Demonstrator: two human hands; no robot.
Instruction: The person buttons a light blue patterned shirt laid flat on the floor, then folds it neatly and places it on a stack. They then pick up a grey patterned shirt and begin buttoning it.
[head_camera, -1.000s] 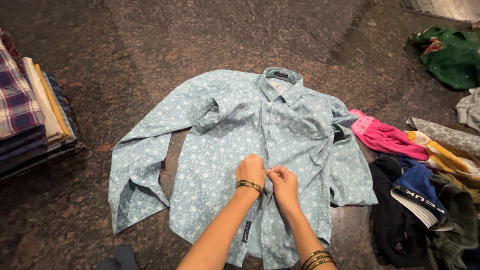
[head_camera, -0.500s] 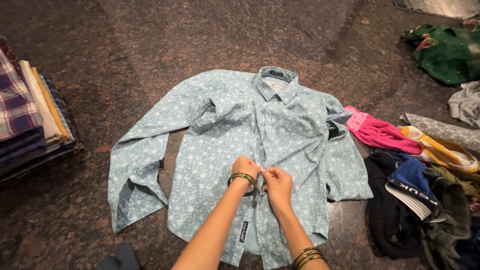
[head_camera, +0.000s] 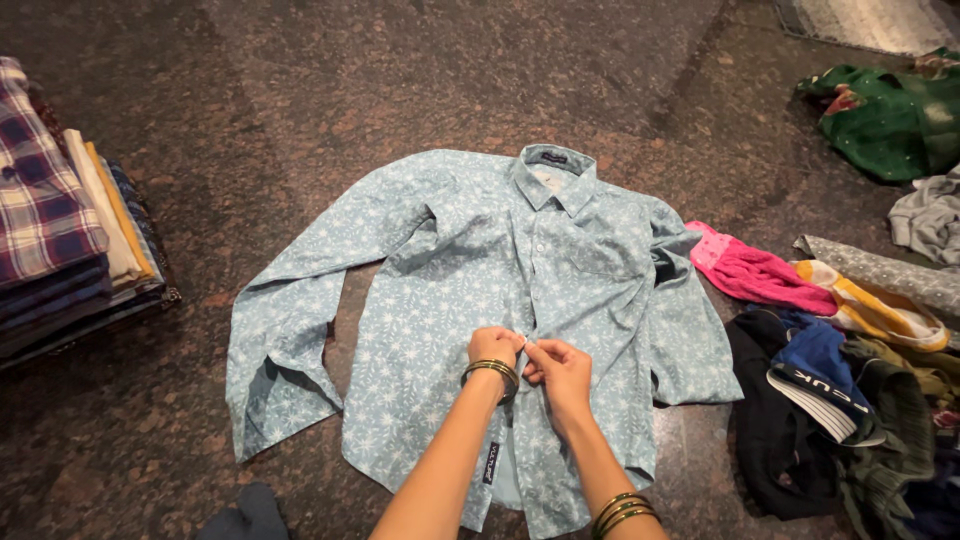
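A light blue patterned button-up shirt (head_camera: 440, 300) lies spread flat, front up, on the dark stone floor, collar away from me and sleeves out to the sides. My left hand (head_camera: 494, 349) and my right hand (head_camera: 560, 368) meet at the shirt's front placket near its middle. Both pinch the fabric edges there, fingertips almost touching. Bangles ring both wrists.
A stack of folded clothes (head_camera: 60, 250) topped by a plaid shirt stands at the left. A loose heap of dark and coloured garments (head_camera: 850, 370) lies at the right, with a pink cloth (head_camera: 760, 272) beside the shirt and a green garment (head_camera: 885, 115) farther back.
Both hands have stayed at the placket, shifting only slightly along it. The shirt has not moved on the floor.
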